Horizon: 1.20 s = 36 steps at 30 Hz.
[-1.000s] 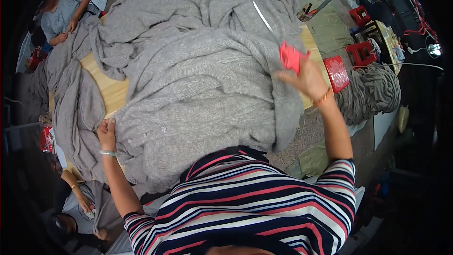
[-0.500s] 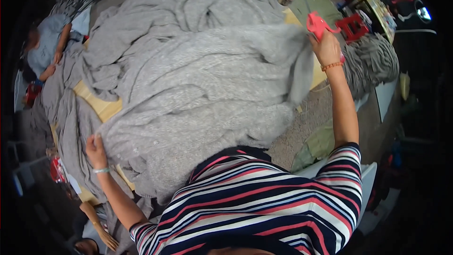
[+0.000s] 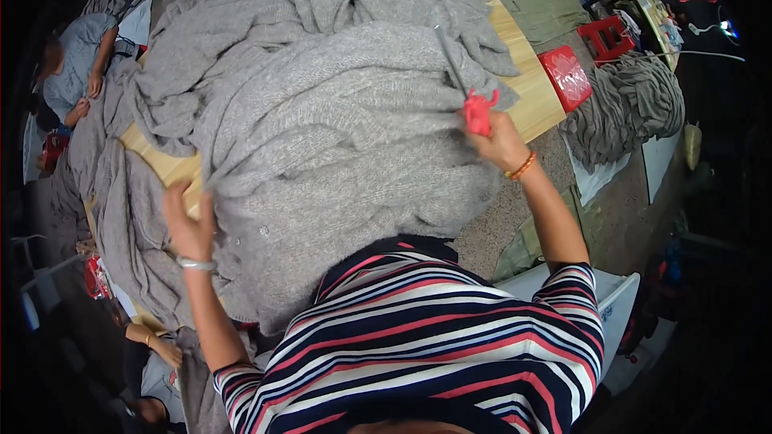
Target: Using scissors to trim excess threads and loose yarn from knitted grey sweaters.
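Both hands sit lower than before: left hand (image 3: 189,229) pinching grey knit fabric (image 3: 338,137) edge, fingers closed; right hand (image 3: 500,143) clenched around red-handled scissors (image 3: 478,112); fabric heaped over wooden table (image 3: 527,88); red stool (image 3: 568,76) beyond

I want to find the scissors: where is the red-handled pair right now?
In the head view, the red-handled scissors are in the right hand, right of centre, over the grey knitted fabric near the wooden table's right end.

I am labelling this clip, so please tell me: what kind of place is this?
Probably a garment or textile workshop: large grey knitted fabric is spread over a wooden table, more fabric is piled on the floor, and another person works nearby.
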Tool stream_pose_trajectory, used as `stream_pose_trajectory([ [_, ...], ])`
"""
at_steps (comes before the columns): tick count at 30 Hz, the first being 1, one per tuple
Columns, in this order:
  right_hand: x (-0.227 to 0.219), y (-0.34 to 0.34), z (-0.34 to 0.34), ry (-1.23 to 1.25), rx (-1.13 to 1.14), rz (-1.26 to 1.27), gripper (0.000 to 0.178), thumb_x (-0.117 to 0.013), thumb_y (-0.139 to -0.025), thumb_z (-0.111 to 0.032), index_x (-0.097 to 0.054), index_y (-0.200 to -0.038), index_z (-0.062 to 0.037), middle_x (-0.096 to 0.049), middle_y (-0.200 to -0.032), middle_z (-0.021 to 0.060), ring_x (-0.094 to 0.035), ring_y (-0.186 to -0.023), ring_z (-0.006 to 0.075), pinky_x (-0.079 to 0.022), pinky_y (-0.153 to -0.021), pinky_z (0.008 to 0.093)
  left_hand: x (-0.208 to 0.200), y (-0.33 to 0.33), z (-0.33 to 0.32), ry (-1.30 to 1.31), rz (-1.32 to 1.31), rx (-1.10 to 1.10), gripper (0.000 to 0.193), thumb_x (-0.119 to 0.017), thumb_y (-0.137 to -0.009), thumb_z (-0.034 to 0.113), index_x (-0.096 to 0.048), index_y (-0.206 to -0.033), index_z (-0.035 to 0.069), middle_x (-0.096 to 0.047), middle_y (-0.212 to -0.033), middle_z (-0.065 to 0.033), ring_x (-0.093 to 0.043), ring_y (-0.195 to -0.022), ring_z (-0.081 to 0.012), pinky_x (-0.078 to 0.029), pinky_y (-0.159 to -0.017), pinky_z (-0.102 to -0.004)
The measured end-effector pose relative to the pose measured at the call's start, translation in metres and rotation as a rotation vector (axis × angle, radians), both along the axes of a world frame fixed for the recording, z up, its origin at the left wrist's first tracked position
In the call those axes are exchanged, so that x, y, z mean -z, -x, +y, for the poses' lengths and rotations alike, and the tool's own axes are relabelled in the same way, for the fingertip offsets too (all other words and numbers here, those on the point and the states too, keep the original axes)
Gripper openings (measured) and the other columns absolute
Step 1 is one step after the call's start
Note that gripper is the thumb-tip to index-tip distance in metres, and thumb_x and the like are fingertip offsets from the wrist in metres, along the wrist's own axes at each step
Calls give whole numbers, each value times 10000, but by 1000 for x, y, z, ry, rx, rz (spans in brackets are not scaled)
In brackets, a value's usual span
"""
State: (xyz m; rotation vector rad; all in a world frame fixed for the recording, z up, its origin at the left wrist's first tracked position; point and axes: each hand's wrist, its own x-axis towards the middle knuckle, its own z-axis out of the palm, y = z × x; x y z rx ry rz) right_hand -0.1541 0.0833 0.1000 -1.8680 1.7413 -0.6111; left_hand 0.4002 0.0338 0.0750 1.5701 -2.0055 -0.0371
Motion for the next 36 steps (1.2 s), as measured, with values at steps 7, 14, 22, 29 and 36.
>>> stream_pose_trajectory([
  [7,-59,-1,-22,91,-104,-8,238,-709,-835,-73,-678,-1048,29,-592,-729,41,-550,-720,102,-490,-701,298,-67,207,-27,42,128,695,786,-833,-718,146,-473,-1409,46,-562,-1357,-183,-517,-1267,-370,-403,-1080,-436],
  [14,-137,-14,-45,49,-97,-82,237,-758,-815,-105,-695,-1002,27,-677,-810,70,-612,-755,141,-502,-736,301,-46,210,-55,-655,869,699,183,-588,-958,93,-657,-1100,2,-688,-969,-59,-664,-850,-154,-528,-790,-280],
  [22,-62,4,-77,53,-298,55,278,-812,-800,-209,-662,-890,7,-653,-786,194,-637,-760,310,-492,-725,386,-54,93,-71,-1098,1596,429,373,-652,-932,166,-550,-1264,28,-643,-1059,-58,-633,-960,-128,-544,-789,-275],
  [29,-54,-2,-85,89,6,366,284,-753,-837,-242,-649,-828,22,-657,-728,211,-651,-732,411,-523,-705,464,-18,72,-43,-1126,971,525,534,-641,-784,-104,-539,-1297,4,-609,-1175,-19,-571,-1039,-85,-468,-864,-208],
  [36,-59,0,-29,239,213,769,217,-699,-848,-181,-653,-937,12,-644,-927,221,-642,-863,444,-533,-753,496,-16,57,-58,-1134,904,282,432,-559,-849,-68,-569,-1266,42,-644,-1160,-27,-632,-888,-102,-485,-805,-209],
])
